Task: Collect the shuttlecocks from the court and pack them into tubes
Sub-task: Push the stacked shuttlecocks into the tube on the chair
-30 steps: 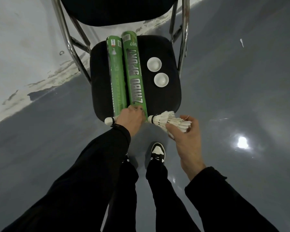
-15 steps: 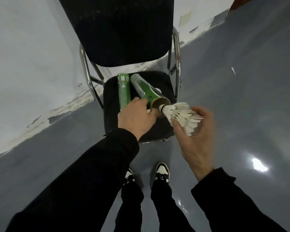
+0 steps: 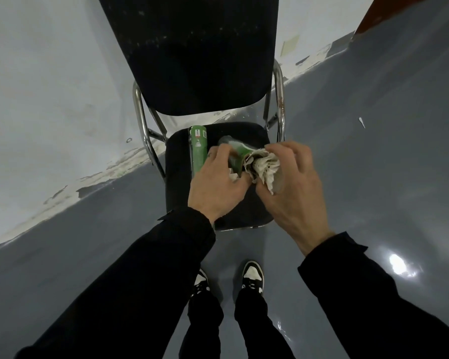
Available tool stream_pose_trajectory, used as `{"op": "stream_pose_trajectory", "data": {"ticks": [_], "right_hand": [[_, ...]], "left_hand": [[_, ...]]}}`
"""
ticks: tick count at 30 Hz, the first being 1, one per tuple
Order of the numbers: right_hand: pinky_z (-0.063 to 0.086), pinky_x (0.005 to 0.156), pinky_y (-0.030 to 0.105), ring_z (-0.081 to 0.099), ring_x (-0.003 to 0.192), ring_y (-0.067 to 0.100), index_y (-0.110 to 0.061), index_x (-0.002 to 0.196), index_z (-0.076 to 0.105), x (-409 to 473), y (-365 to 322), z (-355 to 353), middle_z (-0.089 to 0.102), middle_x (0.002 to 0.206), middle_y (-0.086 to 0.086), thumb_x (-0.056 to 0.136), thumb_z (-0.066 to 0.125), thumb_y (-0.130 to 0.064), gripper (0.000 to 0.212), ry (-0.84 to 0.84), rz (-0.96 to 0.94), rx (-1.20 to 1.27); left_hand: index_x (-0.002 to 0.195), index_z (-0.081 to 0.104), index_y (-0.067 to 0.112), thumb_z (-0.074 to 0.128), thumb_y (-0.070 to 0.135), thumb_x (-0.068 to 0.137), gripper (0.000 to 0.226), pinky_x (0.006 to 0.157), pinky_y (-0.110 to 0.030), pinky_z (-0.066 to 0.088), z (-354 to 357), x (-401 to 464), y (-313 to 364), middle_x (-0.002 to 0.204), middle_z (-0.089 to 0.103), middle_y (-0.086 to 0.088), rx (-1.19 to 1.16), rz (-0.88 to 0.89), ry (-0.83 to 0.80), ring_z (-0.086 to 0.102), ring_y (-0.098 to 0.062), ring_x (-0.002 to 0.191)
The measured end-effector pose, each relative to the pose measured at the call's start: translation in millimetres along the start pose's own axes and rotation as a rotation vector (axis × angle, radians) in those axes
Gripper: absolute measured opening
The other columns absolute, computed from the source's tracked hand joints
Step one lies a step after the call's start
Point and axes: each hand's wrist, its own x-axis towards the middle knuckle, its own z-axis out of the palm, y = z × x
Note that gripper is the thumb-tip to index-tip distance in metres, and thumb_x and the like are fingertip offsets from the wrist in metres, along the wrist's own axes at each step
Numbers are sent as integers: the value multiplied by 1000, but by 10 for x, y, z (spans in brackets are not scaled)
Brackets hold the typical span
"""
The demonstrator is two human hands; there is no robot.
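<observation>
Feeding a stack of shuttlecocks [image 3: 266, 168] into the lifted green tube [image 3: 240, 154], the right hand [image 3: 288, 187] closes its fingers round the feathers while the left hand [image 3: 218, 185] grips the tube near its mouth. Next, I judge, comes a straight push inward. Beyond the left hand a second tube [image 3: 198, 151] lies on the black chair seat [image 3: 244, 211]; grey glossy floor [image 3: 373, 164] spreads right of the right hand.
</observation>
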Motion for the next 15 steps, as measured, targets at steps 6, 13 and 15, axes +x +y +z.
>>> {"op": "stream_pose_trajectory", "data": {"ticks": [6,13,15], "right_hand": [[50,90,36,54,113,26,-18,133,55,205,8,42,53,128,9,80,77,-25,58,-25,-22,-57],[52,96,44,49,120,27,-21,140,49,366,-20,93,51,131,8,83,73,-31,63,-17,-72,-49],[54,97,46,47,130,29,-27,148,40,409,-39,86,41,147,6,86,65,-42,68,-124,-32,-70]], "left_hand": [[157,32,34,74,42,81,86,116,-39,43,-80,89,-103,150,44,7,-235,106,-233,48,-7,135],[158,32,31,76,48,82,89,78,-32,48,82,218,-103,146,54,3,359,227,160,66,-22,112],[156,35,28,75,43,83,84,76,-28,42,136,224,-128,148,53,1,313,247,128,66,-23,111]]}}
